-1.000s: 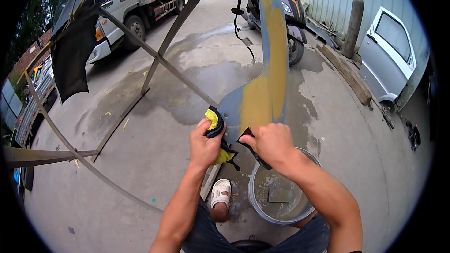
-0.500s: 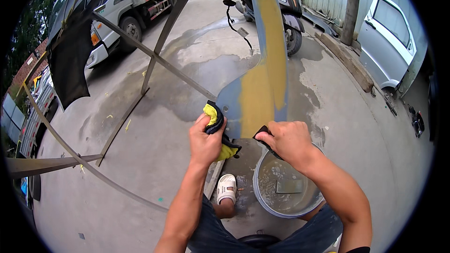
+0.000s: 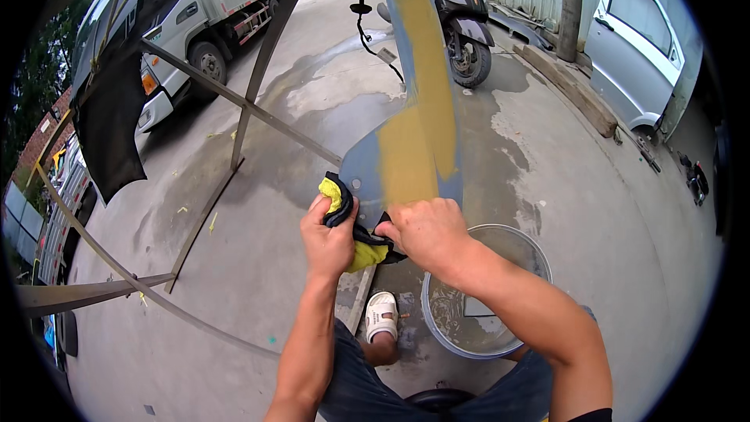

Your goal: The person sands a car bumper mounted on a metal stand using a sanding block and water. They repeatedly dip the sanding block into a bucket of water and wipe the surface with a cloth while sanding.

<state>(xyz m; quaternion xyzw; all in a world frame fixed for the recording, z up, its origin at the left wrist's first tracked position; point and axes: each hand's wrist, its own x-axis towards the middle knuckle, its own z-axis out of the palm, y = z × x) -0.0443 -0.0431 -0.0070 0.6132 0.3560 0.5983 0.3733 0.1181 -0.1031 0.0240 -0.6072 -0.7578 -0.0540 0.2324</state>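
Note:
A curved car body panel [image 3: 414,129], grey-blue with wide yellow filler patches, stretches from the far middle down to my hands. My left hand [image 3: 328,242] is closed round a bunched yellow and black cloth [image 3: 369,253] beside the panel's lower left corner. At the panel's near end, my right hand [image 3: 431,236] is closed on a thin black piece [image 3: 383,221] that looks like sandpaper, mostly hidden by the fingers. The right fingers sit close to the cloth; whether they touch it I cannot tell. Below my right forearm stands a round bucket [image 3: 544,262] of murky water with a rectangular block [image 3: 477,307] in it.
Metal stand bars [image 3: 262,116] cross on the left, near a hanging black sheet [image 3: 112,129]. A white truck [image 3: 176,31] and a scooter [image 3: 467,35] stand beyond. Further right are a timber beam [image 3: 570,90], a gas cylinder [image 3: 570,8] and a silver car door [image 3: 634,51].
My right hand has moved left along the panel's near edge toward the cloth. The left hand keeps hold of the cloth. The whole view has shifted slightly.

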